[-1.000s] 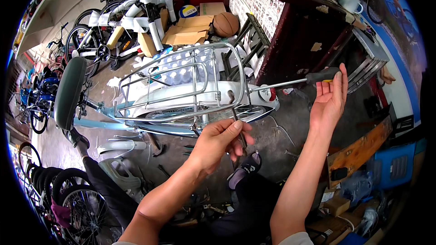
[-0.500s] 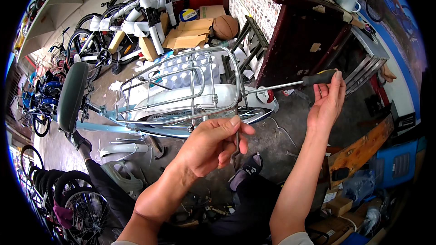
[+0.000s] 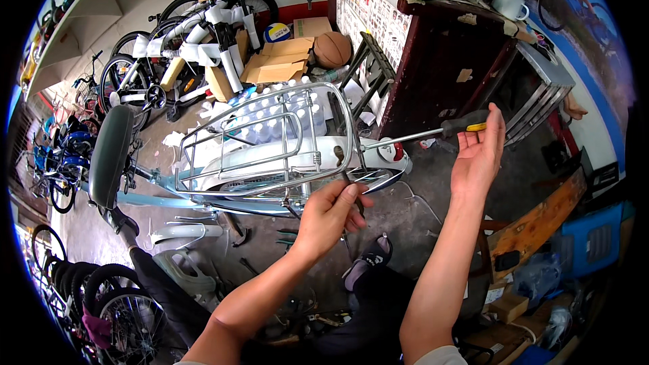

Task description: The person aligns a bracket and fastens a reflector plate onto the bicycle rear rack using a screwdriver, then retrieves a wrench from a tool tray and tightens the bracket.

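Note:
A silver rear rack [image 3: 260,155] is mounted over the white mudguard [image 3: 304,152] of a pale blue bicycle [image 3: 155,199]. My left hand [image 3: 331,213] pinches a dark metal wrench [image 3: 343,165] between thumb and fingers; its upper end overlaps the rack's right end. Whether it touches the rack I cannot tell. My right hand [image 3: 475,162] holds the dark and yellow handle of a long screwdriver [image 3: 405,140] at thumb and fingertips, palm turned up. The shaft points left to the rack's support stay, and its tip is too small to make out. A black saddle [image 3: 111,155] is at left.
Packs of bottles [image 3: 284,111] lie behind the bicycle. A dark cabinet [image 3: 433,71] and a metal step stool [image 3: 547,84] stand at the right. A hammer [image 3: 234,230] and other tools lie on the floor near my shoe [image 3: 375,253]. Several bicycles line the left side.
My left hand has moved slightly right, and the wrench now points up past the rack's edge. The screwdriver handle has turned, with its yellow part showing, and my right hand has shifted slightly lower.

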{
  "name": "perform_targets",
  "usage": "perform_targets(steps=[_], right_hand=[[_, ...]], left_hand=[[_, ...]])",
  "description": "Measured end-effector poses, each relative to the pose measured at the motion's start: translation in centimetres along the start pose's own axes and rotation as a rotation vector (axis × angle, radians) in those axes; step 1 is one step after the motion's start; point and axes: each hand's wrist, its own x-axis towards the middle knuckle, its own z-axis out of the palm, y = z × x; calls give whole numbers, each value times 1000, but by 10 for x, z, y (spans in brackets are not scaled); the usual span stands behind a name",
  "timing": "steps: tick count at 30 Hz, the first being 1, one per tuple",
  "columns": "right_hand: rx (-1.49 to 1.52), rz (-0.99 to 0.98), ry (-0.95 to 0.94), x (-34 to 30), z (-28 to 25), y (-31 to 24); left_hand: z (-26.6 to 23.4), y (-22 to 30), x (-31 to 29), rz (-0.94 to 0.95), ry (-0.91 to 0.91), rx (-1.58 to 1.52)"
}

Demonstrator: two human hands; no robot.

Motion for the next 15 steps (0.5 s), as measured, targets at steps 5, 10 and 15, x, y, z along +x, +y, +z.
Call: perform_targets(steps=[5, 10, 15], right_hand=[[-8, -67, -3, -5, 11, -1], [-3, -27, -20, -2, 3, -2], [5, -3, -12, -4, 6, -4]], left_hand=[[-13, 23, -16, -188, -126, -223], [-8, 47, -21, -213, -193, -286], [-11, 62, -26, -236, -178, -354]])
